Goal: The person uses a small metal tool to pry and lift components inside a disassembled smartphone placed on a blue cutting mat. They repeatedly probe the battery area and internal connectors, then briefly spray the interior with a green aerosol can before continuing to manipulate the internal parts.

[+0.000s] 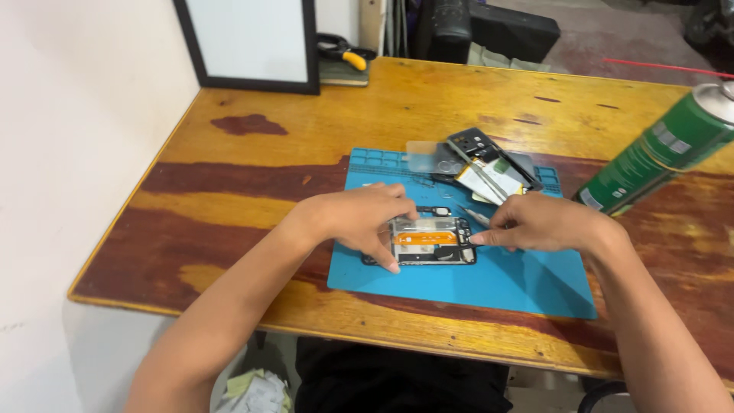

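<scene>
Head view: left hand (365,220) curls over the left end of an opened phone (430,241), fingers bent and spread, thumb on its near-left corner, pinning it flat so it can't slide. Right hand (539,223) comes in from the right, fingers pinched together at the phone's right edge; looks like it grips tweezers (475,216), whose metal tip pokes out to the far left of the fingers, but the grip itself is hidden. The phone lies back-off on a blue mat (497,283), orange ribbon cable (425,238) across its middle, near the mat's centre. The mat keeps small parts together: a pile of removed covers and pieces (485,164) sits at its far side. Green spray can (657,153) stands at right, leaning in the frame. The wooden table (252,191) holds it all; a framed board (248,42) leans at the far left wall.
</scene>
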